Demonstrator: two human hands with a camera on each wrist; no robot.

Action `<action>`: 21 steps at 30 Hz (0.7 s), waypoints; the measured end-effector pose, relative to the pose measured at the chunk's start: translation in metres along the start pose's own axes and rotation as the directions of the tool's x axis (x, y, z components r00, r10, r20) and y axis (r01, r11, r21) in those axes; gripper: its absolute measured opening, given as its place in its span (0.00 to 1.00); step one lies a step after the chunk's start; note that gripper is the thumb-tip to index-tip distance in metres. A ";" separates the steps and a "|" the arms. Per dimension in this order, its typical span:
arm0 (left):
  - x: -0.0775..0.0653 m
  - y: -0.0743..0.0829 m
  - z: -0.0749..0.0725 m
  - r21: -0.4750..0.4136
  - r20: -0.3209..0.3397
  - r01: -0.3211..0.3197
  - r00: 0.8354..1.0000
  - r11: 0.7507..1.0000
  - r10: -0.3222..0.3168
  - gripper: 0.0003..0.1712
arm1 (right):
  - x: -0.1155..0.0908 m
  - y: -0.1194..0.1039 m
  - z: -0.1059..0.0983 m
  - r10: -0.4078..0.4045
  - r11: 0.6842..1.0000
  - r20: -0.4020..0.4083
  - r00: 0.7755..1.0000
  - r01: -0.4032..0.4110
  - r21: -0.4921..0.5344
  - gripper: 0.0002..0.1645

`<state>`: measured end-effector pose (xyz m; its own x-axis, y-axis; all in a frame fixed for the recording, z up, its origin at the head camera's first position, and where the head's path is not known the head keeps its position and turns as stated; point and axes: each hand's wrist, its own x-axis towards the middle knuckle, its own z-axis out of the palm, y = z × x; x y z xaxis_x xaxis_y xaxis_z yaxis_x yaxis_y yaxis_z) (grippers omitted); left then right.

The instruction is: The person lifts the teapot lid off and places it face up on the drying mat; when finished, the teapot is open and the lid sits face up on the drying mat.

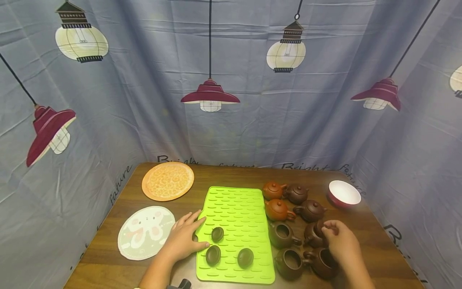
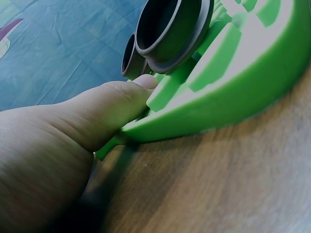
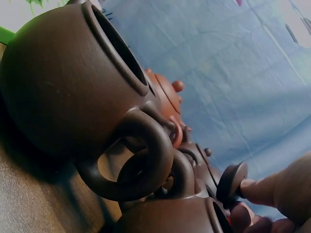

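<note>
My right hand [image 1: 342,242] pinches a dark brown teapot lid [image 3: 231,183] by its knob side, between thumb and fingers. The lid is tilted, just above or at the rim of a brown teapot [image 1: 315,236]; whether they touch is hidden. Nearer me, another lidless teapot [image 1: 323,265] stands below that hand. My left hand [image 1: 183,237] lies with fingers spread on the left edge of a bright green ridged mat [image 1: 238,208]. Beside its thumb [image 2: 114,104] is an upturned lid [image 1: 213,255]. Two more lids, a smaller one [image 1: 217,234] and another [image 1: 245,258], lie on the mat.
Right of the mat stand lidless teapots [image 1: 290,263], two orange lidded ones [image 1: 278,210] and two dark lidded ones [image 1: 312,210], close together. A red-and-white bowl [image 1: 344,194] is at the far right. An orange round placemat [image 1: 167,181] and a rabbit placemat [image 1: 146,233] lie left.
</note>
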<state>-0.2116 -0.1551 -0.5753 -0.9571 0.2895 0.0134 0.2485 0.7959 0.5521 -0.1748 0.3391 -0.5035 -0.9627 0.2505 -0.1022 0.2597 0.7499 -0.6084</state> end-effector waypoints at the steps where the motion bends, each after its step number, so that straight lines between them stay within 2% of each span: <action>1: 0.000 0.000 0.000 0.001 0.001 0.000 1.000 1.000 0.000 0.53 | 0.000 0.000 0.000 -0.004 1.000 0.001 1.000 0.004 0.007 0.23; 7: 0.000 0.000 -0.001 0.006 0.002 -0.006 1.000 1.000 0.006 0.53 | -0.003 -0.005 -0.001 0.006 0.997 0.035 0.999 -0.009 0.072 0.25; 11: 0.001 0.000 -0.001 0.005 0.000 -0.009 1.000 1.000 0.009 0.53 | -0.005 -0.010 0.002 0.040 0.979 0.075 0.996 -0.054 0.199 0.25; 17: 0.001 -0.001 0.001 0.016 0.003 -0.008 1.000 1.000 0.008 0.53 | -0.006 -0.016 0.010 0.059 0.919 0.114 0.992 -0.099 0.381 0.27; 21: 0.001 -0.001 0.001 0.015 0.001 -0.007 1.000 1.000 0.007 0.53 | -0.006 -0.019 0.016 0.026 0.850 0.159 0.987 -0.106 0.516 0.26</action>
<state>-0.2123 -0.1551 -0.5769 -0.9552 0.2955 0.0167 0.2575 0.8017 0.5394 -0.1754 0.3139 -0.5043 -0.9554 0.1697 -0.2417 0.2833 0.2947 -0.9126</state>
